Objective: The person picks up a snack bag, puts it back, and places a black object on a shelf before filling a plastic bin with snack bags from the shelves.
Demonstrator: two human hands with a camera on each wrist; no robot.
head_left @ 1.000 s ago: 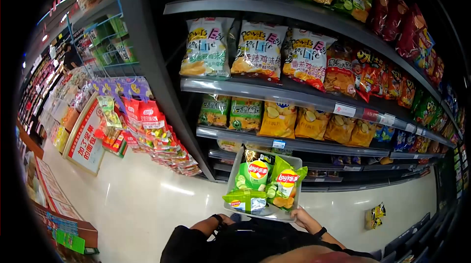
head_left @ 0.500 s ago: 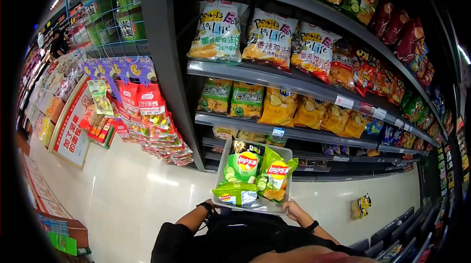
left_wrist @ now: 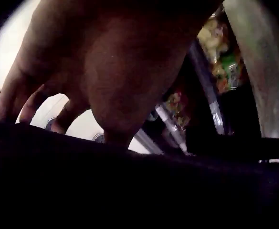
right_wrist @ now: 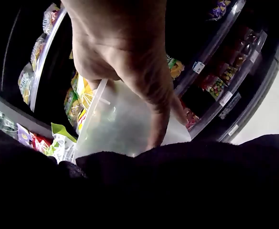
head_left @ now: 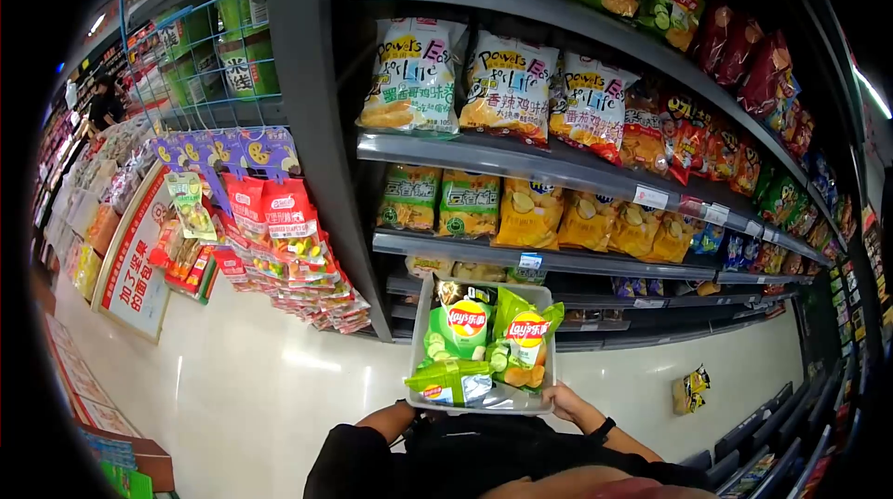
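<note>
A translucent plastic bin (head_left: 551, 350) is held at the waist, tilted toward the head camera. Inside lie three green chip bags: one with a black top (head_left: 460, 324), a lighter one (head_left: 526, 339) to its right, and one lying sideways (head_left: 450, 382) at the near left corner. My right hand (head_left: 564, 399) grips the bin's near right corner; in the right wrist view that hand (right_wrist: 130, 57) has the rim between thumb and fingers. At the near left, my left hand is mostly hidden in the head view. The left wrist view shows this hand (left_wrist: 101, 71) with loosely spread fingers beside dark cloth.
Shelves of snack bags (head_left: 414, 76) rise just beyond the bin. Red candy packs (head_left: 288, 220) hang at the left, near a framed sign (head_left: 138, 266). Another bin with yellow-black bags (head_left: 688, 391) stands on the floor at the right.
The head view has turned, bringing the shelves and hanging packs closer. The left hand, seen earlier by the bin's near left corner, is now mostly hidden. The right hand keeps its grip.
</note>
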